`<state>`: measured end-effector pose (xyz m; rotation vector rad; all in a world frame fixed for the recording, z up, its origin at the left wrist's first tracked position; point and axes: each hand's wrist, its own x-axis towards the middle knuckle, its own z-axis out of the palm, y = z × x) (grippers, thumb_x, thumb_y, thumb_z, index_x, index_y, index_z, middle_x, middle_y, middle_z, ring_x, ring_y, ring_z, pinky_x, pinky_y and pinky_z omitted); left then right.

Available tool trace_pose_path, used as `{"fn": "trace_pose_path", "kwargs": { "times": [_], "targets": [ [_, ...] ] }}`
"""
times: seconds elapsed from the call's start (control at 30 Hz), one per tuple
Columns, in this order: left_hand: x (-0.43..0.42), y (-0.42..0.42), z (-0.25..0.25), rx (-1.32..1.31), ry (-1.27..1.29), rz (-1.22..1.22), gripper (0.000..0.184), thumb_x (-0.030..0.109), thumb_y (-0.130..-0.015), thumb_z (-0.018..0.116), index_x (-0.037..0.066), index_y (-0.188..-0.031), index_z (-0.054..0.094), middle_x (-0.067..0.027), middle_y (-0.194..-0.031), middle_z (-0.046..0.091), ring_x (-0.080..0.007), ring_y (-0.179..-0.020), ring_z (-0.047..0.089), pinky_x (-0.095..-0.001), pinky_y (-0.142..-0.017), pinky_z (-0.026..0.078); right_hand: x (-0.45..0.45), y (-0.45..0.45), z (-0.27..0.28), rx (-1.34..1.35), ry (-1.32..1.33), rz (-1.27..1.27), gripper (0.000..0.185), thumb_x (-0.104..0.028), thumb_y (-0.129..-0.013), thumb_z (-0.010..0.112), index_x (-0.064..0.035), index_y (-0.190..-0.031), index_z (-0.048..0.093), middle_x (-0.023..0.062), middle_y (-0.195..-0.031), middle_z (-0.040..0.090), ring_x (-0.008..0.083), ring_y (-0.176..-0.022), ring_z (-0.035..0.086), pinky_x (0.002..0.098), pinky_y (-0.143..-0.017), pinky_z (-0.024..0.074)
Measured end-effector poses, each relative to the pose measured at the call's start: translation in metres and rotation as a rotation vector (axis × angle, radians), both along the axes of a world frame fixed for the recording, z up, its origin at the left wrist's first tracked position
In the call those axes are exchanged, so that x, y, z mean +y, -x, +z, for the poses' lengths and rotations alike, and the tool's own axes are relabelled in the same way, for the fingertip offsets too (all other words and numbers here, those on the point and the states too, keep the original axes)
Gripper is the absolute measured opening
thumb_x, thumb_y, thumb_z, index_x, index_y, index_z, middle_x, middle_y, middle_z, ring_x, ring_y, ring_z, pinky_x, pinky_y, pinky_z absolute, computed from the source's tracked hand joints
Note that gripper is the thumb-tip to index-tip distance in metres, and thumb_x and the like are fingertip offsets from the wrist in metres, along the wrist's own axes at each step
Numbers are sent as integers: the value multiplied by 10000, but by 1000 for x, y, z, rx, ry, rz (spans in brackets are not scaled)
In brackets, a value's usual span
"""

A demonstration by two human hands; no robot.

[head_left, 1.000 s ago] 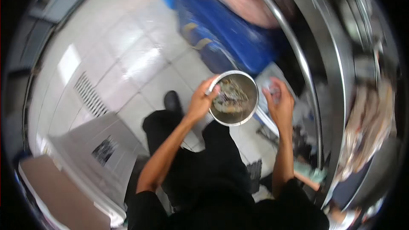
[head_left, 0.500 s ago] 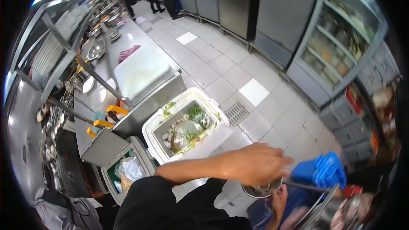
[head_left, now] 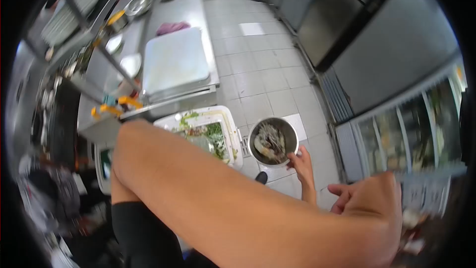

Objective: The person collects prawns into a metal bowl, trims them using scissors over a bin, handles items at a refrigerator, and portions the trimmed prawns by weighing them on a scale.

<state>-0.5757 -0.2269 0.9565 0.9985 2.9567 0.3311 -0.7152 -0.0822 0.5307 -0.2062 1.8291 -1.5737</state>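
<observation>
My right hand (head_left: 303,165) grips the rim of a round metal pot (head_left: 293,136) at its lower right side. Raw shrimp (head_left: 270,144), greyish and translucent, lie inside the pot, which is held above the tiled floor. My left forearm stretches large across the foreground from the left, its elbow raised. At its right end my left hand (head_left: 361,194) is bent back at the wrist, with its fingers loosely apart and nothing seen in them.
A white bin (head_left: 233,126) with vegetable scraps stands left of the pot, partly behind my forearm. Beyond it is a counter with a white cutting board (head_left: 177,59) and a pink cloth (head_left: 172,28). Metal cabinets and a glass-door fridge (head_left: 396,141) line the right. People's legs show at the top.
The view has turned from the floor toward the aisle. The pot has passed from my left hand to my right and now sits higher in view. My left arm has risen across the foreground.
</observation>
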Motion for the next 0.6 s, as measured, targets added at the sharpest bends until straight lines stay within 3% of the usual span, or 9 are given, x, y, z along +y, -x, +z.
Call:
{"fn": "trace_pose_path", "kwargs": {
  "times": [0.1, 0.2, 0.3, 0.37, 0.47, 0.5, 0.53, 0.57, 0.6],
  "targets": [
    [-19, 27, -1, 54, 28, 269, 333, 220, -862, 645, 194, -1194, 655, -43, -922, 688, -209, -589, 642, -345, -452, 476, -82, 70, 0, 68, 80, 250, 205, -75, -846, 632, -34, -1001, 504, 82, -688, 607, 140, -489, 576, 280, -438, 495],
    [-39, 41, -6, 82, 104, 551, 368, 215, -860, 649, 221, -1228, 647, -36, -924, 693, -188, -575, 646, -331, -436, 475, -185, 123, -20, 21, 105, 462, 321, -53, -863, 609, -19, -1122, 422, 160, -749, 635, 190, -504, 612, 311, -436, 498],
    [-62, 45, -29, 78, 118, 923, 406, 210, -858, 654, 247, -1262, 638, -29, -925, 698, -167, -561, 649, -316, -420, 474, -288, 137, -26, -78, 86, 567, 362, -69, -856, 622, -33, -1106, 362, 202, -771, 641, 245, -550, 673, 323, -424, 522],
    [-76, 33, -64, -57, -2, 1226, 443, 230, -858, 672, 270, -1295, 610, -3, -965, 692, -205, -628, 671, -322, -483, 504, -358, 138, -31, -147, 109, 633, 347, -65, -851, 617, -34, -1068, 348, 205, -759, 636, 274, -555, 690, 335, -396, 525],
    [-103, 9, -141, -492, -99, 1331, 446, 313, -911, 642, 292, -1348, 554, -84, -1088, 685, -300, -766, 677, -395, -645, 528, -441, 132, -56, -140, 50, 724, 369, -107, -877, 631, -68, -1081, 325, 210, -784, 662, 276, -547, 690, 344, -400, 531],
    [-113, -9, -181, -512, -183, 1323, 417, 360, -911, 630, 333, -1323, 577, -69, -998, 662, -278, -736, 672, -377, -587, 524, -461, 123, -48, -56, -5, 657, 311, -93, -887, 618, -55, -1058, 361, 217, -736, 655, 285, -540, 692, 341, -382, 534],
    [-123, -7, -202, -669, -306, 1409, 379, 364, -929, 614, 335, -1306, 594, -92, -986, 663, -267, -763, 678, -361, -617, 531, -490, 120, -76, -104, 91, 691, 254, -123, -891, 622, -8, -1039, 450, 211, -734, 669, 292, -570, 700, 375, -423, 557],
    [-133, 15, -210, -779, -339, 1479, 330, 309, -948, 604, 299, -1276, 627, -129, -980, 667, -295, -835, 674, -397, -719, 534, -508, 120, -84, -96, 134, 771, 306, -197, -883, 650, 14, -1043, 496, 191, -736, 679, 286, -600, 703, 392, -464, 568],
    [-150, 27, -229, -769, -466, 1492, 351, 295, -940, 618, 269, -1290, 617, -119, -972, 670, -273, -831, 655, -384, -727, 534, -527, 122, -91, -90, 180, 849, 377, -271, -875, 679, 35, -1048, 543, 171, -739, 688, 279, -629, 705, 409, -505, 579]
  ]
}}
